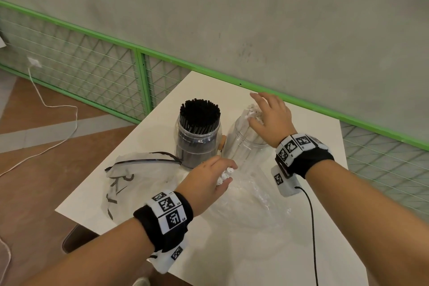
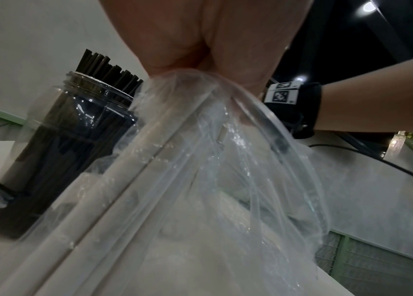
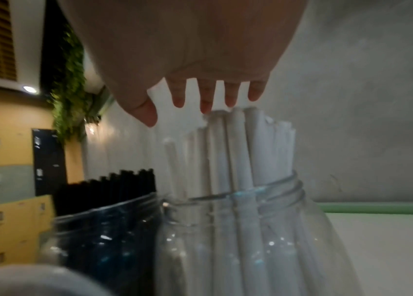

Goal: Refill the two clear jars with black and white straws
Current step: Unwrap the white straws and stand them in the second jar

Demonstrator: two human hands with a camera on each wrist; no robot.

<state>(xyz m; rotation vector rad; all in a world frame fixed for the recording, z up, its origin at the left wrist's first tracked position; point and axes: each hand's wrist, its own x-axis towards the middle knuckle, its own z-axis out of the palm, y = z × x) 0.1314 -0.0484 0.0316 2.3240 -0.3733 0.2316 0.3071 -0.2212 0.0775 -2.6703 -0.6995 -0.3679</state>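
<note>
A clear jar (image 1: 198,137) packed with black straws (image 1: 200,109) stands upright on the white table (image 1: 290,251). Right of it a second clear jar (image 1: 241,144) leans, with white straws (image 1: 253,110) sticking out of its mouth. My right hand (image 1: 267,111) is over those straw tops with the fingers spread and straight; in the right wrist view its fingertips (image 3: 205,106) sit just at the white straws (image 3: 238,150). My left hand (image 1: 209,179) grips the bunched top of a clear plastic bag (image 2: 200,160) holding white straws (image 1: 224,174), in front of the jars.
A second, limp plastic bag with a black zip edge (image 1: 139,174) lies at the table's left front. A small wooden piece (image 1: 223,141) shows between the jars. A green mesh railing (image 1: 144,81) and a grey wall run behind the table. A black cable (image 1: 312,227) trails from my right wrist.
</note>
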